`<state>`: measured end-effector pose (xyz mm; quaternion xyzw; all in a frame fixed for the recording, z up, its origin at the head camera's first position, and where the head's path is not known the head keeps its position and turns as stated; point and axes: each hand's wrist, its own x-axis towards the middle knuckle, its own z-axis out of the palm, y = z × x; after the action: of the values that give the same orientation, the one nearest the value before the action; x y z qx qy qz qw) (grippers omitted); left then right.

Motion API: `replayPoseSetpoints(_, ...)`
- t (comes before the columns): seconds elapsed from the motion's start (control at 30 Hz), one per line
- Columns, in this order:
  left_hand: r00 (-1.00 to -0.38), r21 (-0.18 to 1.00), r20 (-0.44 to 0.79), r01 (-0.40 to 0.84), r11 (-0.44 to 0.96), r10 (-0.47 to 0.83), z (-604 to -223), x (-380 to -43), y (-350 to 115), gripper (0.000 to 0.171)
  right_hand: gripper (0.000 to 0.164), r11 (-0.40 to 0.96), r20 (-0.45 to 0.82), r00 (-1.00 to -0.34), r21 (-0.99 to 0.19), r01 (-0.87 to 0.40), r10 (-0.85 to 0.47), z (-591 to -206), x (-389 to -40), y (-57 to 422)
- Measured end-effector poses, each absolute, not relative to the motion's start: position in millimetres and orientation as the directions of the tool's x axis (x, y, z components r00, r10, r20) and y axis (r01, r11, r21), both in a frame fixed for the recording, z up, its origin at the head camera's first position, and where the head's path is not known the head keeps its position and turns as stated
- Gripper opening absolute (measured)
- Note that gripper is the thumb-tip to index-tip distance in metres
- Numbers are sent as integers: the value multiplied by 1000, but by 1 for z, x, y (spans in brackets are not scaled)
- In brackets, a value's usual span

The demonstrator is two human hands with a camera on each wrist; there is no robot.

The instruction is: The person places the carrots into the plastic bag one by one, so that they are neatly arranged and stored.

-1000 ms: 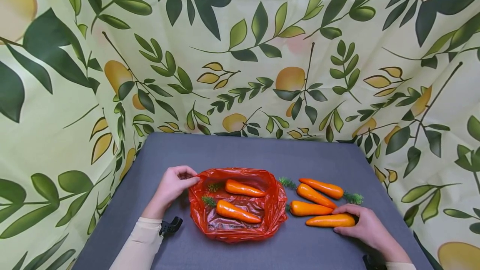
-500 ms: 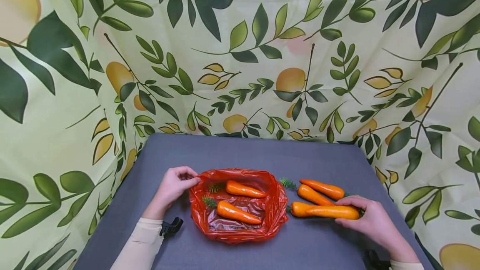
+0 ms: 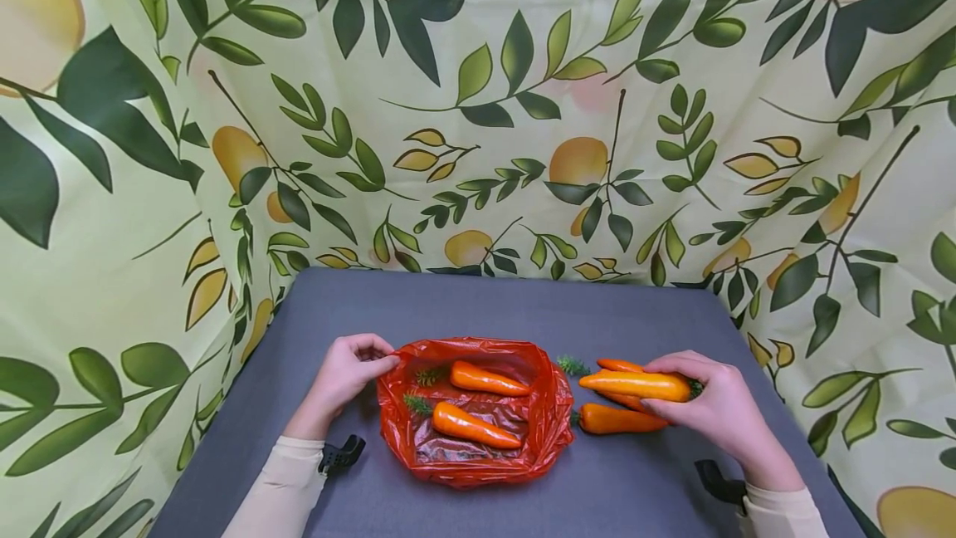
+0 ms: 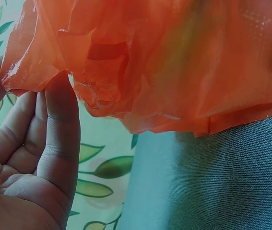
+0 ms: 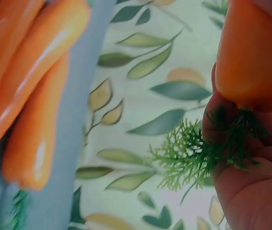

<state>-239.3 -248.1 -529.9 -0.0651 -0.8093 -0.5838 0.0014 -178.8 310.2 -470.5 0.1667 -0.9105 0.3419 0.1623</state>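
My left hand (image 3: pixel 351 376) pinches the left rim of a red plastic bag (image 3: pixel 548 438) that stands with its mouth spread wide. Inside the bag lie two orange carrots with green tops, one farther back (image 3: pixel 489 379) and one nearer (image 3: pixel 474 425). The right hand (image 3: pixel 713 405) grips another carrot (image 3: pixel 635 386) by its thick end, its tip pointing left. In the right wrist view the leafy top (image 5: pixel 193 153) of this carrot hangs by the palm. It is held above the other carrots on the table, partly hiding them.
Under the held carrot, several carrots lie right of the bag, the nearest one (image 3: pixel 616 418) close to its rim. A grey cloth-covered table (image 3: pixel 478 297) is enclosed by leaf-and-fruit-printed fabric walls (image 3: pixel 523 131).
My right hand has lifted the front carrot off the table and carried it up and back over the other carrots. The left hand still holds the bag's rim in place.
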Motion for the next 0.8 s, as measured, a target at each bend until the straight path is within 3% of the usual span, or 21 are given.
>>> replayPoseSetpoints(0.8, -991, 948, 66, 98, 302, 113, -531, -239, -247, 12, 42, 577, 427, -848, -624, -527, -313, -446, -213, 214)
